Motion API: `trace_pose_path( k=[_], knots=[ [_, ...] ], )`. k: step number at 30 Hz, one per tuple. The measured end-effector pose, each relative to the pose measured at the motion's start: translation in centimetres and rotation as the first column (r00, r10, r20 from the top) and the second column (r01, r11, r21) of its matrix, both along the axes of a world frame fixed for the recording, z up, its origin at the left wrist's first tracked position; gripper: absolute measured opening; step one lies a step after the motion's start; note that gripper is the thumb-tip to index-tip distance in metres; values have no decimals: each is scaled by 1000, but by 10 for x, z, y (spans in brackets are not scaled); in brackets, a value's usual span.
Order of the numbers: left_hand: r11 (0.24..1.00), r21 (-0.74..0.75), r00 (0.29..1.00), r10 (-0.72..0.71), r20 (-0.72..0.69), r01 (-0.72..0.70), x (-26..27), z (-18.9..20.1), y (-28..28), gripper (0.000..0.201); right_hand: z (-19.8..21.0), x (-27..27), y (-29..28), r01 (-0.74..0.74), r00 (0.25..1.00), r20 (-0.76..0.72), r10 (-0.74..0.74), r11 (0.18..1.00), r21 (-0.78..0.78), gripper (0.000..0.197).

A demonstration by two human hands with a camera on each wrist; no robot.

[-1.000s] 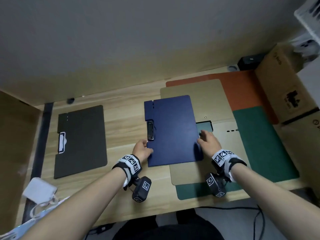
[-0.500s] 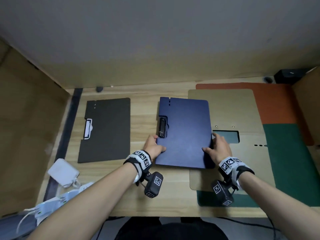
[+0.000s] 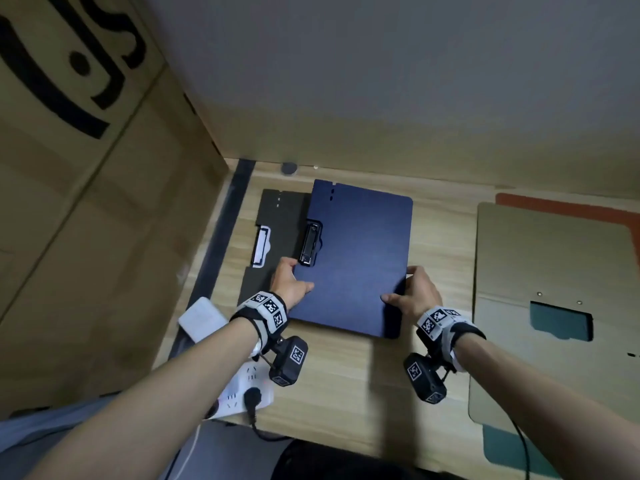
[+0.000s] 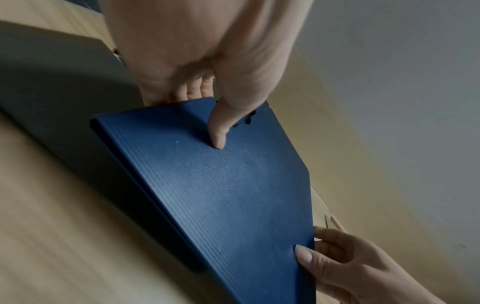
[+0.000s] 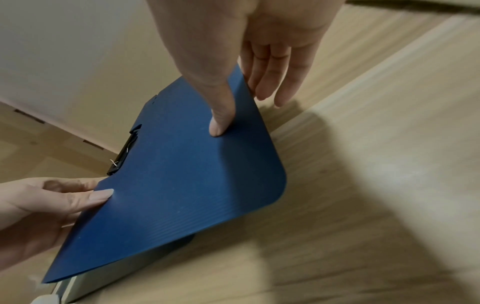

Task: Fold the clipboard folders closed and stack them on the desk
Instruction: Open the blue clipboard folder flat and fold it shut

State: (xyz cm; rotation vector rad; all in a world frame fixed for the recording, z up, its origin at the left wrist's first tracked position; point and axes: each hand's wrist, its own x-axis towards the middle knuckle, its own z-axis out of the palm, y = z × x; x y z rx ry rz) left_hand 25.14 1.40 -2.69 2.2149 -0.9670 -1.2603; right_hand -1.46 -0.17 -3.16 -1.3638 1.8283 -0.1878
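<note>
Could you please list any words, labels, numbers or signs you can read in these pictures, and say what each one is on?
Large black printed marks on the cardboard box at left: cropped by the frame edge, not readable as a word.
Black-and-white square code markers on the wristbands and wrist cameras: patterns only, no text.
Blue clipboard folder, black clipboard folder, tan folder: no readable text.

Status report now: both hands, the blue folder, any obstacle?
Left hand and right hand grip blue folder, closed. It partly overlaps black folder. No obstacle seen.
</note>
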Motion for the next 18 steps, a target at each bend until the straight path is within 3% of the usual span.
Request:
trace_pose_path(
  k=[8,12,18],
  knots=[
    [994,-64,994,95,56,-92,73,-17,4,64,-13,84,-21,-75,996,-48,78,995,70,72],
    [995,-90,976,56,212,-38,94,-24,7,61,-18,110,-26,-115,989,-88,120,991,66,69],
    [994,-80,986,81,147,-70,101,-37,9,62,-16,122,-31,-199,961,-188,205,979,49,71]
  ],
)
